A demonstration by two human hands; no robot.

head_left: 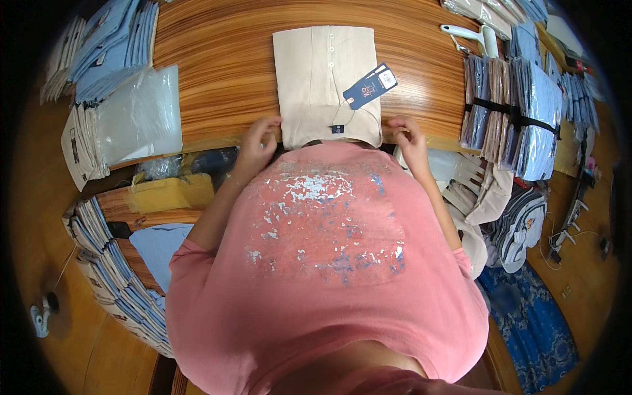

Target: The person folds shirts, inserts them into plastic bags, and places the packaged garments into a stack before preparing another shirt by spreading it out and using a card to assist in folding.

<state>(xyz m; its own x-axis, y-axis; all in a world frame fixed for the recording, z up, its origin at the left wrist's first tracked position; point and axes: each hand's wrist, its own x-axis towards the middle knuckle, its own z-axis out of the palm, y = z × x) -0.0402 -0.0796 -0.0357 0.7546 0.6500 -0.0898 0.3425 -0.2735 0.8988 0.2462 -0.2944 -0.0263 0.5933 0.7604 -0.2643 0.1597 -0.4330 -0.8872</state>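
A folded beige shirt lies on the wooden table right in front of me, its button placket running up the middle. A dark blue hang tag rests on its right half, tied by a thin string to the small dark label near the collar fold. My left hand is beside the shirt's lower left edge, fingers loosely bent and thumb apart, fingertips near the cloth. At the lower right edge my right hand is curved in the same way, a little off the fabric. Nothing shows in either hand.
Clear plastic bags lie at the table's left edge, beside stacked blue shirts. Packed shirts bound with a black strap stand on the right, below a white-handled tape roller. A yellow packet sits on a lower shelf.
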